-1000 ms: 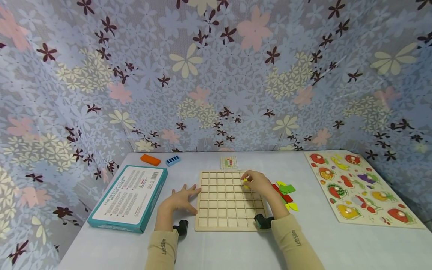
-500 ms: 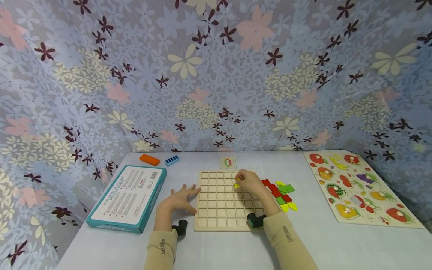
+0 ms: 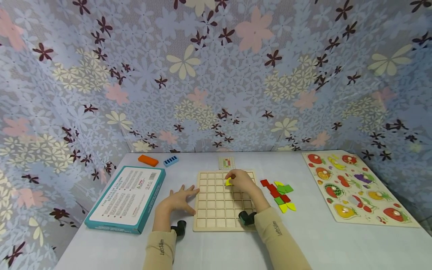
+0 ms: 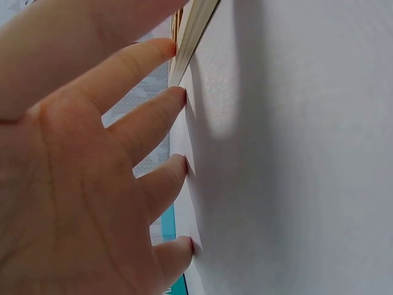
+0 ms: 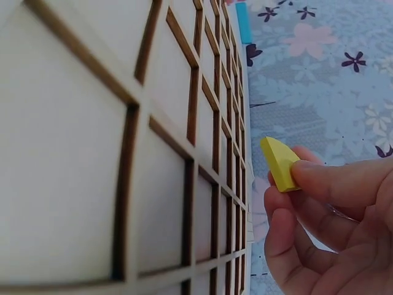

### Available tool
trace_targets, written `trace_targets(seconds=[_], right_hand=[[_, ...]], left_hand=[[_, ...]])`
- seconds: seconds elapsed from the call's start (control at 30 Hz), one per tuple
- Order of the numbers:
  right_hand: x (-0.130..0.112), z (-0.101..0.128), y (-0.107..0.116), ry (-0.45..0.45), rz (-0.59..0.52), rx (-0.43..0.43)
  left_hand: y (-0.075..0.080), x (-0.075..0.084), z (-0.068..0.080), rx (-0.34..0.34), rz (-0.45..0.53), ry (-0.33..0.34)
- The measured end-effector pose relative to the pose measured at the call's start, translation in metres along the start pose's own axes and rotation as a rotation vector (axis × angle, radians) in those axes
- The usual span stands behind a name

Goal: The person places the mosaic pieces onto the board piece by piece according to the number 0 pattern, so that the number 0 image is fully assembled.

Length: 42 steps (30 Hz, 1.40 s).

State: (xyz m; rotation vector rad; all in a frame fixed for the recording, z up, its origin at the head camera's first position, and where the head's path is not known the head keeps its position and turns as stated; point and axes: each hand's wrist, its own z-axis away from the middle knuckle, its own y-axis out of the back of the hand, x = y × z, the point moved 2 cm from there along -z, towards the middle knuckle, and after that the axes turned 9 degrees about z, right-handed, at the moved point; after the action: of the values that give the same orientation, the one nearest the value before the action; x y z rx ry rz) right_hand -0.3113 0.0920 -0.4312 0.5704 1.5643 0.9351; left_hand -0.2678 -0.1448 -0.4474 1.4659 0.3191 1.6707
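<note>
Hands well apart. R hand (image 3: 242, 182), ctr of head view, has thumb & fingers pinched on a yellow pc (image 5: 284, 167) w/ one curved side; R wrist view shows it held off the surface of the wooden grid board (image 3: 212, 204), over its upper part. L hand (image 3: 178, 198), left of ctr, fingers spread, holds nothing; tips down on the white counter (image 3: 202, 251), index & thumb right at the board's left edge. Grid sits lower ctr of frame.

Red, green & yellow pcs (image 3: 272, 188) in a loose pile just right of the board, some overlapping. Small pattern card (image 3: 226, 162) near the board's top edge. Teal box (image 3: 118, 200) w/ white printed face, lower left; orange block (image 3: 147, 161) & blue block (image 3: 171, 161) above it. Fruit puzzle (image 3: 366, 202) far right. Flowered cloth (image 3: 216, 86) fills upper frame.
</note>
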Motion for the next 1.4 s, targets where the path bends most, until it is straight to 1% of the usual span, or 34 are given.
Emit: trace_targets(seconds=[0.3, 0.5, 0.67, 0.87, 1.03, 1.4], right_hand=[[-0.007, -0.005, -0.003, 0.002, -0.001, 0.004], [-0.011, -0.011, -0.006, 0.014, -0.029, -0.008], [-0.011, -0.015, -0.007, 0.011, -0.046, 0.008], [-0.011, -0.018, -0.01, 0.024, -0.066, 0.02], [-0.01, -0.021, -0.015, 0.037, -0.045, 0.006], [-0.009, -0.029, -0.019, 0.041, 0.029, -0.011]], left_hand=[[0.002, 0.001, 0.0, 0.001, -0.004, 0.003], [0.004, 0.0, 0.0, -0.005, -0.003, 0.016], [0.005, 0.001, -0.001, -0.007, -0.001, 0.02], [0.003, -0.001, -0.002, -0.012, -0.01, 0.029], [0.001, -0.002, -0.003, -0.009, -0.002, 0.03], [-0.002, -0.003, -0.003, -0.004, -0.006, 0.01]])
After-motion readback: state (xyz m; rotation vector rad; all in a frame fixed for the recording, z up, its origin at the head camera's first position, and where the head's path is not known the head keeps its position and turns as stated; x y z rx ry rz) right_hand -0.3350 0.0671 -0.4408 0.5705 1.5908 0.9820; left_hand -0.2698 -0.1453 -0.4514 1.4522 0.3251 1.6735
